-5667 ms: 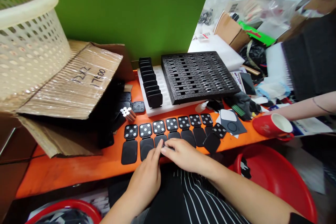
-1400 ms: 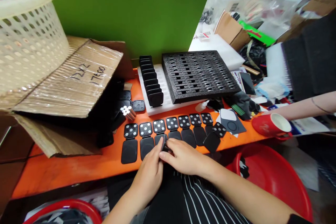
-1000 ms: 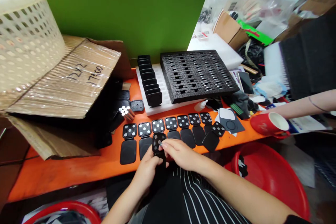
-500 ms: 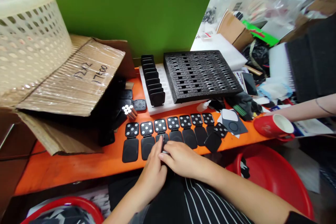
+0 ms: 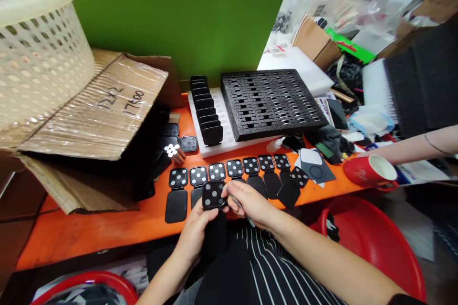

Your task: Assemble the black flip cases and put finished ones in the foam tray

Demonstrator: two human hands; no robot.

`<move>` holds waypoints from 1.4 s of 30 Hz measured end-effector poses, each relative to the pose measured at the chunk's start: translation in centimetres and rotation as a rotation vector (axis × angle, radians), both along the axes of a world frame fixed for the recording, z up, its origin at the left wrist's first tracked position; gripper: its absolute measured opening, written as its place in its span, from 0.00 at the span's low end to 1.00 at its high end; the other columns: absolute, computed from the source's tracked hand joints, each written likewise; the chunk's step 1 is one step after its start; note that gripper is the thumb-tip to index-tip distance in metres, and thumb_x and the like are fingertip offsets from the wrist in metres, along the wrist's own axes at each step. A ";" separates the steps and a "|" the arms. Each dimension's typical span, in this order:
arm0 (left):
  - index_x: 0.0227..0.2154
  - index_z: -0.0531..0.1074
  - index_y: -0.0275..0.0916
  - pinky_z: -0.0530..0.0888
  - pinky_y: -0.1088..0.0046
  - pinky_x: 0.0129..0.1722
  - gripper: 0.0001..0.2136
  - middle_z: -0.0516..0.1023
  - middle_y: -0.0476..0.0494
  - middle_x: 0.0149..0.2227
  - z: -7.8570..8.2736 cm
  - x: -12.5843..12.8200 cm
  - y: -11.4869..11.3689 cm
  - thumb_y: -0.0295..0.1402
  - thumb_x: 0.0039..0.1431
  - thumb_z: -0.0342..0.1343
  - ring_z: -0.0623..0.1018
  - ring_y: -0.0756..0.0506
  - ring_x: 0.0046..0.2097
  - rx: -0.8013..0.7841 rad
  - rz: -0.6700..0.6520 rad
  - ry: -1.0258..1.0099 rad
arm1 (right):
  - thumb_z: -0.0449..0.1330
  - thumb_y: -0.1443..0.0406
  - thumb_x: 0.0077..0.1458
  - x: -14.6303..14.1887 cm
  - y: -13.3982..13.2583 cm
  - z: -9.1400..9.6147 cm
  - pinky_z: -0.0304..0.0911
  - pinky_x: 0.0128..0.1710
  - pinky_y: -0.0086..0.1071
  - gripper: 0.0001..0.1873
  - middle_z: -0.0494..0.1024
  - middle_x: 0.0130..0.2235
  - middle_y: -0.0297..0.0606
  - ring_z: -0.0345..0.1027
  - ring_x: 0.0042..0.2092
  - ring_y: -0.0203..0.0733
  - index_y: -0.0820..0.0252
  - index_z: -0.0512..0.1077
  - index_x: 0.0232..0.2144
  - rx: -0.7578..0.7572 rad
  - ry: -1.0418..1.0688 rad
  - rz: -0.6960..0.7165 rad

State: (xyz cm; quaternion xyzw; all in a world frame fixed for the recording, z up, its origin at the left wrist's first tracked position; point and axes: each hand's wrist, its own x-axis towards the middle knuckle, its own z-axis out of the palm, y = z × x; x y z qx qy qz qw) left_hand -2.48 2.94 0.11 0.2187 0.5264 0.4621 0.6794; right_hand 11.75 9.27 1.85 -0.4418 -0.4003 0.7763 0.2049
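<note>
My left hand [image 5: 194,228] is closed on the lower edge of a black hinged square case [image 5: 211,191], holding it up with its round silver discs facing me. My right hand [image 5: 253,204] grips a thin grey metal tool [image 5: 249,219], whose exact kind I cannot make out, and its fingers touch the right edge of the case. Behind my hands lies a row of similar opened cases [image 5: 178,177], their disc-filled halves toward the back. One more opened case [image 5: 289,194] lies at an angle at the right end. A bundle of disc stacks [image 5: 175,153] stands left of the row.
A cardboard box [image 5: 96,109] and a white basket [image 5: 46,52] stand at left. Upright black pieces [image 5: 212,134] and a black foam tray [image 5: 272,105] are at the back. At right are a red mug [image 5: 361,171], a red tub [image 5: 375,248] and another person's arm [image 5: 422,145].
My left hand has lifted and turned the case so that its discs now show. My right hand has moved slightly right, and the metal tool in it shows more. The view has shifted a little.
</note>
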 end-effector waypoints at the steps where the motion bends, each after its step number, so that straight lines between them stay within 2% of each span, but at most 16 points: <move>1: 0.39 0.72 0.36 0.69 0.62 0.47 0.17 0.79 0.44 0.34 0.1 -0.2 0.1 0.36 0.44 0.59 0.77 0.39 0.42 -0.002 0.009 0.041 | 0.50 0.47 0.55 0.1 0.0 0.2 0.44 0.17 0.23 0.22 0.58 0.16 0.23 0.47 0.16 0.27 0.60 0.63 0.29 -0.001 -0.022 0.006; 3: 0.35 0.73 0.35 0.71 0.63 0.43 0.15 0.79 0.43 0.33 0.4 -0.5 0.2 0.38 0.44 0.60 0.78 0.40 0.39 0.006 0.022 0.195 | 0.50 0.50 0.56 0.2 -0.1 0.6 0.43 0.17 0.23 0.20 0.61 0.19 0.25 0.48 0.17 0.27 0.61 0.64 0.28 0.016 -0.077 0.057; 5: 0.34 0.73 0.35 0.73 0.64 0.41 0.15 0.79 0.42 0.33 0.7 -0.7 0.4 0.42 0.47 0.59 0.78 0.40 0.38 0.048 0.034 0.358 | 0.49 0.53 0.58 0.4 -0.3 0.9 0.48 0.19 0.23 0.18 0.63 0.21 0.28 0.52 0.20 0.28 0.61 0.63 0.26 0.102 -0.140 0.132; 9: 0.39 0.73 0.37 0.74 0.66 0.41 0.15 0.79 0.42 0.38 1.3 -0.7 0.3 0.43 0.55 0.54 0.78 0.42 0.40 0.189 0.003 0.542 | 0.47 0.57 0.62 0.6 -0.4 1.5 0.54 0.24 0.25 0.15 0.66 0.24 0.30 0.58 0.23 0.30 0.61 0.65 0.29 0.321 -0.257 0.121; 11: 0.40 0.73 0.38 0.73 0.67 0.43 0.14 0.79 0.42 0.39 1.4 -0.8 0.1 0.41 0.57 0.52 0.78 0.42 0.41 0.253 -0.042 0.624 | 0.46 0.57 0.62 0.8 -0.5 1.6 0.54 0.24 0.25 0.16 0.67 0.24 0.30 0.59 0.23 0.30 0.60 0.65 0.30 0.347 -0.264 0.166; 14: 0.43 0.73 0.42 0.73 0.68 0.45 0.12 0.78 0.44 0.42 1.6 -1.1 -0.3 0.36 0.60 0.51 0.77 0.43 0.43 0.399 -0.167 0.770 | 0.46 0.56 0.62 1.0 -0.7 1.4 0.53 0.24 0.25 0.19 0.65 0.23 0.29 0.57 0.22 0.30 0.60 0.63 0.24 0.342 -0.235 0.283; 17: 0.48 0.71 0.44 0.73 0.71 0.45 0.14 0.77 0.45 0.45 1.7 -1.4 -0.9 0.30 0.60 0.49 0.77 0.45 0.45 0.578 -0.313 0.910 | 0.48 0.54 0.61 1.2 -1.0 1.0 0.51 0.23 0.25 0.20 0.62 0.22 0.28 0.54 0.22 0.29 0.61 0.61 0.22 0.221 -0.208 0.274; 21: 0.51 0.68 0.45 0.74 0.72 0.44 0.18 0.77 0.44 0.46 1.6 -2.0 -1.6 0.26 0.58 0.49 0.77 0.45 0.45 0.715 -0.422 1.026 | 0.53 0.52 0.55 1.3 -1.5 1.0 0.47 0.18 0.23 0.19 0.61 0.20 0.27 0.51 0.20 0.27 0.61 0.61 0.22 -0.168 -0.085 0.247; 23: 0.52 0.68 0.46 0.75 0.72 0.43 0.19 0.77 0.44 0.46 1.6 -2.1 -1.8 0.26 0.58 0.49 0.78 0.45 0.44 0.735 -0.458 1.037 | 0.55 0.52 0.53 1.3 -1.8 0.9 0.46 0.17 0.22 0.19 0.62 0.20 0.28 0.52 0.19 0.27 0.62 0.62 0.22 -0.297 0.013 0.191; 26: 0.53 0.66 0.48 0.76 0.71 0.43 0.21 0.77 0.45 0.46 1.4 -2.0 -2.0 0.25 0.57 0.49 0.78 0.44 0.44 0.741 -0.494 1.023 | 0.58 0.53 0.51 1.2 -2.4 0.3 0.43 0.16 0.22 0.18 0.63 0.20 0.27 0.51 0.18 0.26 0.62 0.63 0.23 -0.371 0.071 0.069; 29: 0.52 0.69 0.48 0.75 0.69 0.44 0.20 0.78 0.45 0.46 1.3 -1.6 -1.9 0.26 0.57 0.49 0.78 0.44 0.44 0.693 -0.469 0.949 | 0.59 0.55 0.50 1.0 -2.8 -0.3 0.40 0.16 0.22 0.17 0.61 0.18 0.26 0.49 0.16 0.25 0.63 0.64 0.24 -0.431 0.093 -0.045; 31: 0.46 0.73 0.45 0.75 0.69 0.43 0.15 0.79 0.44 0.43 1.1 -1.3 -1.5 0.29 0.57 0.50 0.79 0.43 0.42 0.568 -0.378 0.865 | 0.58 0.54 0.52 0.9 -2.8 -0.3 0.42 0.16 0.22 0.17 0.62 0.18 0.26 0.50 0.17 0.25 0.63 0.65 0.26 -0.466 0.161 -0.076; 33: 0.37 0.76 0.40 0.75 0.69 0.37 0.10 0.80 0.43 0.36 0.9 -1.0 -0.9 0.35 0.56 0.52 0.79 0.42 0.37 0.370 -0.230 0.769 | 0.52 0.51 0.57 0.9 -2.6 -0.2 0.44 0.16 0.22 0.18 0.62 0.17 0.26 0.50 0.16 0.27 0.61 0.65 0.29 -0.492 0.232 -0.047; 36: 0.26 0.74 0.36 0.73 0.72 0.29 0.13 0.78 0.46 0.26 0.9 -0.6 -0.2 0.42 0.51 0.56 0.76 0.44 0.29 0.143 -0.026 0.658 | 0.47 0.54 0.61 1.0 -2.4 0.2 0.41 0.15 0.22 0.18 0.62 0.16 0.26 0.48 0.15 0.27 0.61 0.66 0.32 -0.512 0.238 0.038; 39: 0.24 0.74 0.36 0.72 0.73 0.29 0.13 0.77 0.47 0.24 1.2 -0.4 -0.1 0.42 0.50 0.57 0.76 0.45 0.29 0.152 -0.004 0.637 | 0.50 0.62 0.58 0.9 -2.3 0.4 0.40 0.14 0.21 0.10 0.64 0.19 0.28 0.50 0.16 0.26 0.63 0.68 0.32 -0.532 0.176 0.066; 42: 0.31 0.77 0.38 0.74 0.71 0.33 0.11 0.79 0.46 0.28 1.6 -0.3 -0.6 0.39 0.54 0.55 0.78 0.44 0.31 0.268 -0.074 0.685 | 0.51 0.65 0.56 1.0 -2.1 0.4 0.41 0.14 0.19 0.08 0.65 0.21 0.30 0.52 0.17 0.25 0.64 0.67 0.30 -0.590 0.146 0.068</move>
